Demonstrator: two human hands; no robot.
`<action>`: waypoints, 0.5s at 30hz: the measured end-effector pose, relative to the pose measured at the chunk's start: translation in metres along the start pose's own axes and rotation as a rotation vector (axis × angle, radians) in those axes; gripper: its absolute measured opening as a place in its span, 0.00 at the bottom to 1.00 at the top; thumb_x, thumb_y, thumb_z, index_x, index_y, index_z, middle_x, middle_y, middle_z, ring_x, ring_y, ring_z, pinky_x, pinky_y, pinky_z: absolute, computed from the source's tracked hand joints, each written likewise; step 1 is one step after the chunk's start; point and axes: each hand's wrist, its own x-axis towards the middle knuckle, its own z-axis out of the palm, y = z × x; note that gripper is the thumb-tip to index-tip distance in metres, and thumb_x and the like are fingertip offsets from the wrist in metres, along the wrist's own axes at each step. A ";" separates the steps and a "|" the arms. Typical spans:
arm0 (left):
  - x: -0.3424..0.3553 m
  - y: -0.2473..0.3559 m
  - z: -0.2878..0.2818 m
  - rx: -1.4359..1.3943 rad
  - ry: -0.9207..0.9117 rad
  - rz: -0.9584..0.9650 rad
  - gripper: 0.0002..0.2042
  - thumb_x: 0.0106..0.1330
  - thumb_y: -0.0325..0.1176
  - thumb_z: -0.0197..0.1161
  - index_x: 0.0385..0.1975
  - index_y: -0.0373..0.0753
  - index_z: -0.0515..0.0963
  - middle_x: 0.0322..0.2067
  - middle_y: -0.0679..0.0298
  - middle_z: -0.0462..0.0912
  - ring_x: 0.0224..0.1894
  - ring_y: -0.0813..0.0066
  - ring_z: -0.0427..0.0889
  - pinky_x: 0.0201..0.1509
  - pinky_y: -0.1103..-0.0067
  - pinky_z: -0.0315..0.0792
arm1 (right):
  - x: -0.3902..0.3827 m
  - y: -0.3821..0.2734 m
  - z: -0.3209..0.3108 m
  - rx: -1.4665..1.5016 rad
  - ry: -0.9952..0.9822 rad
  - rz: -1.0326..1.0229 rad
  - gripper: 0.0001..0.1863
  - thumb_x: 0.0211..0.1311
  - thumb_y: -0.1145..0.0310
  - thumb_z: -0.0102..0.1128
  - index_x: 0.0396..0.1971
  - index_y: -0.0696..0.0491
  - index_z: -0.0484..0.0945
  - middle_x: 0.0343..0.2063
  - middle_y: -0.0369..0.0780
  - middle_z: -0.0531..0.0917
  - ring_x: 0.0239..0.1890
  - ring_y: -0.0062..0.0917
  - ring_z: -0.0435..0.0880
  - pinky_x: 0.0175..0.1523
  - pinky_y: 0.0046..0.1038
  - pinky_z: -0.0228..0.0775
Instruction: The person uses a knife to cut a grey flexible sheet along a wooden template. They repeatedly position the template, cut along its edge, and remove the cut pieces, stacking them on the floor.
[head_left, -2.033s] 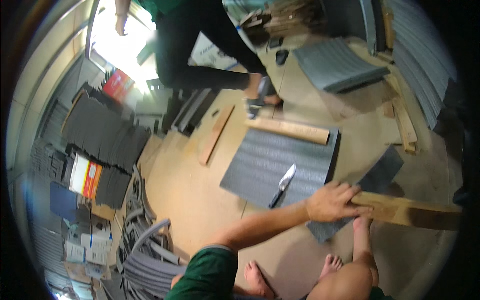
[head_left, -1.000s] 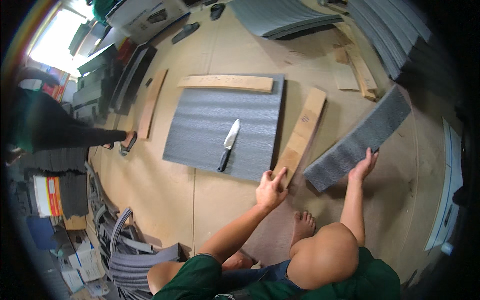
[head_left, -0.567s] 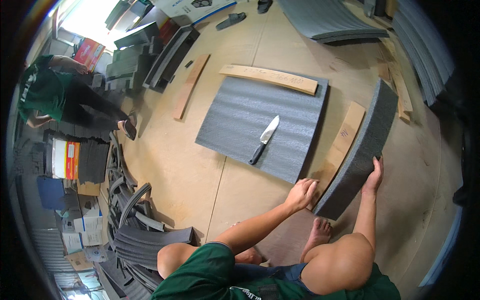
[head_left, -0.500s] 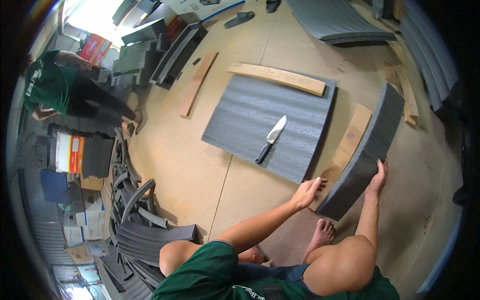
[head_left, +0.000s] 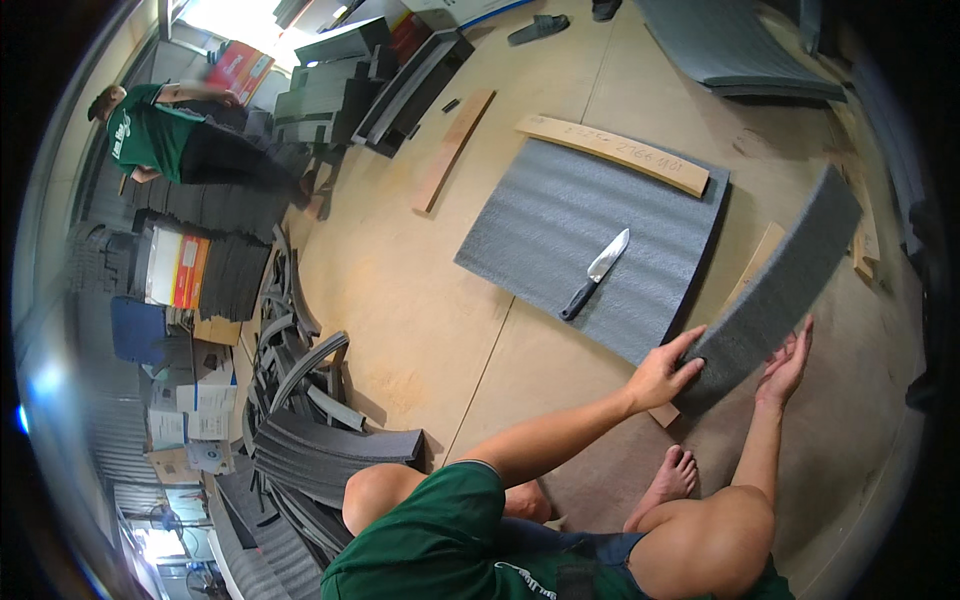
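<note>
My left hand (head_left: 660, 378) is closed on the near left end of a long dark grey foam strip (head_left: 780, 285), its thumb on the face. The strip stands raised and tilted to my right. By its right side is my right hand (head_left: 786, 368), palm up with fingers apart; whether the fingertips touch the foam I cannot tell. Left of the strip lies a grey foam sheet (head_left: 520, 235) on the floor. On it rest a black-handled kitchen knife (head_left: 597, 272) and, along the far edge, a wooden board (head_left: 615, 152). The strip partly hides another wooden board (head_left: 758, 262).
Foam offcuts (head_left: 300, 385) pile up at my left. A third wooden board (head_left: 455, 150) lies beyond the sheet. Stacked foam sheets (head_left: 735, 55) are at the far right. At the far left a person in a green shirt (head_left: 160, 140) stands by foam stacks.
My left hand has moved onto the foam strip and taken hold of its end. The strip has been lifted and tilted. My right hand has loosened its grip. The view has shifted left.
</note>
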 end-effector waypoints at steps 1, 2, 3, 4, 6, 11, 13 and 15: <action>0.001 0.000 -0.003 0.001 0.036 0.047 0.29 0.78 0.36 0.64 0.76 0.40 0.67 0.64 0.46 0.81 0.67 0.53 0.81 0.69 0.65 0.73 | -0.002 0.001 -0.001 0.030 -0.020 0.018 0.34 0.81 0.51 0.48 0.82 0.42 0.60 0.57 0.37 0.79 0.49 0.20 0.76 0.54 0.27 0.69; 0.003 0.000 -0.007 0.041 0.060 0.058 0.29 0.78 0.37 0.64 0.76 0.39 0.67 0.65 0.47 0.81 0.68 0.53 0.81 0.69 0.66 0.73 | -0.004 0.004 -0.001 -0.012 -0.024 0.047 0.34 0.82 0.51 0.47 0.82 0.40 0.58 0.59 0.36 0.79 0.48 0.21 0.78 0.55 0.28 0.71; 0.005 0.000 -0.010 0.044 0.060 0.028 0.29 0.78 0.38 0.64 0.76 0.39 0.67 0.65 0.47 0.81 0.68 0.54 0.81 0.70 0.66 0.72 | -0.005 0.006 -0.002 -0.020 -0.045 0.056 0.33 0.82 0.51 0.47 0.82 0.40 0.58 0.59 0.36 0.79 0.48 0.21 0.79 0.55 0.28 0.71; 0.007 0.000 -0.011 0.047 0.064 0.013 0.29 0.78 0.38 0.64 0.76 0.39 0.67 0.65 0.47 0.81 0.67 0.54 0.81 0.70 0.66 0.72 | -0.005 0.008 -0.003 -0.027 -0.050 0.082 0.33 0.82 0.52 0.46 0.82 0.40 0.58 0.59 0.36 0.78 0.48 0.21 0.79 0.55 0.27 0.71; 0.008 -0.001 -0.013 0.058 0.087 0.024 0.29 0.78 0.39 0.64 0.76 0.39 0.67 0.64 0.46 0.81 0.67 0.54 0.81 0.70 0.66 0.73 | -0.005 0.014 -0.006 -0.048 -0.071 0.130 0.32 0.83 0.53 0.46 0.82 0.40 0.59 0.60 0.36 0.78 0.48 0.22 0.80 0.56 0.28 0.73; 0.007 -0.005 -0.013 0.050 0.093 0.004 0.29 0.78 0.39 0.63 0.75 0.38 0.67 0.63 0.46 0.82 0.67 0.54 0.81 0.69 0.66 0.73 | 0.000 0.037 -0.014 -0.091 -0.233 0.222 0.33 0.82 0.54 0.49 0.82 0.43 0.60 0.62 0.37 0.77 0.49 0.22 0.79 0.55 0.28 0.72; 0.006 -0.004 -0.013 0.037 0.105 0.016 0.29 0.78 0.39 0.63 0.75 0.38 0.67 0.63 0.46 0.82 0.67 0.54 0.81 0.69 0.66 0.72 | 0.000 0.052 -0.016 -0.094 -0.265 0.261 0.33 0.81 0.55 0.50 0.82 0.44 0.59 0.63 0.38 0.76 0.49 0.22 0.79 0.54 0.28 0.72; 0.008 -0.001 -0.014 0.041 0.123 0.041 0.29 0.78 0.39 0.64 0.75 0.38 0.67 0.62 0.45 0.82 0.66 0.54 0.82 0.69 0.67 0.73 | -0.002 0.064 -0.018 -0.071 -0.279 0.315 0.34 0.81 0.55 0.51 0.82 0.45 0.59 0.64 0.38 0.75 0.48 0.22 0.78 0.54 0.28 0.72</action>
